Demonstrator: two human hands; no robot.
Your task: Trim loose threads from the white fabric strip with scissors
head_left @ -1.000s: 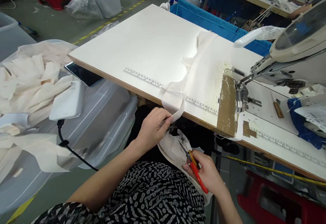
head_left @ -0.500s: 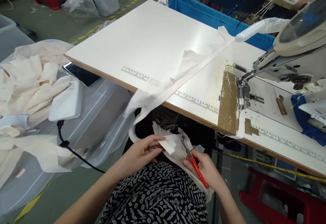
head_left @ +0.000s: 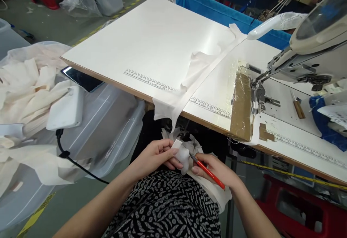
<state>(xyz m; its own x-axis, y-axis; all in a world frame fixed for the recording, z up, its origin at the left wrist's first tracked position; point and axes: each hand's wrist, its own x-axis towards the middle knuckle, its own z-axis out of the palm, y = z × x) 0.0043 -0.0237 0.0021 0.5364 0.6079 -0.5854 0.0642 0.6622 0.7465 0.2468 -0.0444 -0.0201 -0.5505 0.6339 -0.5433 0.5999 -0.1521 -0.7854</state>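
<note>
Over the lap, my left hand (head_left: 159, 156) pinches the end of a white fabric strip (head_left: 177, 144) between thumb and fingers. My right hand (head_left: 221, 166) is closed around red-handled snips (head_left: 210, 174), their metal tips close to the white cloth (head_left: 183, 158) beside my left fingers. Whether the blades are apart is too small to tell. A long pale fabric piece (head_left: 200, 72) lies across the table and hangs over its front edge toward my left hand. More white fabric bunches on the lap, partly hidden by my hands.
A sewing machine (head_left: 311, 63) stands on the right of the white table (head_left: 130, 39). Left is a plastic tub (head_left: 108, 122) with pale fabric (head_left: 29, 86), a white power bank (head_left: 65, 108) and a phone (head_left: 81, 79). A wooden-handled awl (head_left: 299, 108) lies near the machine.
The snips have dropped slightly and come nearer my left hand. The strip in my left hand now points upward, and the hanging fabric loop at the table edge has swung right and straightened.
</note>
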